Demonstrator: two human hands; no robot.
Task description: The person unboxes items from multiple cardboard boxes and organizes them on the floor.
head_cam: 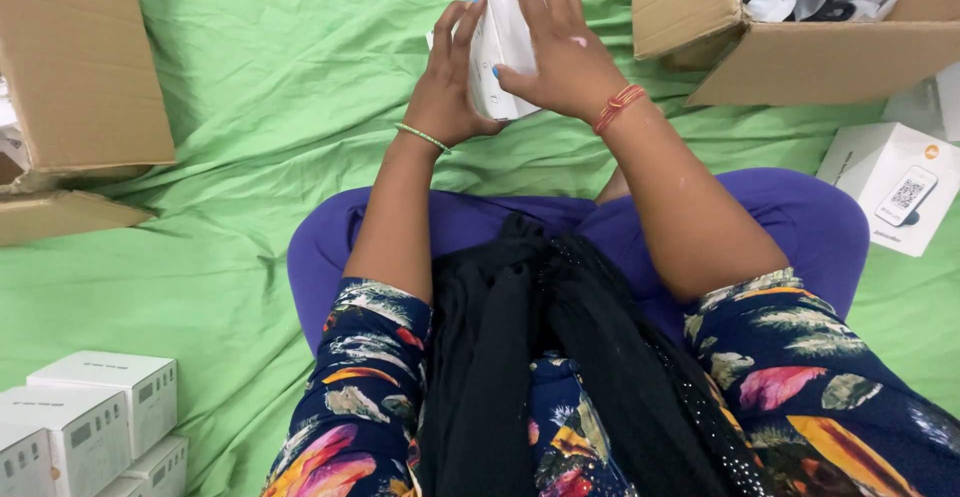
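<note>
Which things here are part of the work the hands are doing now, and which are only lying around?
In the work:
- small white box
- left hand and right hand, both gripping it

Lying about:
- stack of white boxes, bottom left
- white box with printed picture, at right
- open cardboard carton holding bagged items
- cardboard carton, at left
- green sheet

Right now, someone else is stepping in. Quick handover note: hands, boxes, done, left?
Left hand: grips the small white box from its left side.
Right hand: wrapped over the same box from above and right. The box is held over the green sheet.
Stack of white boxes sits at near left; one white box lies at right.
Open cardboard carton with bagged items stands at far right; another carton at far left.
Done or left: cannot tell from this view.
</note>
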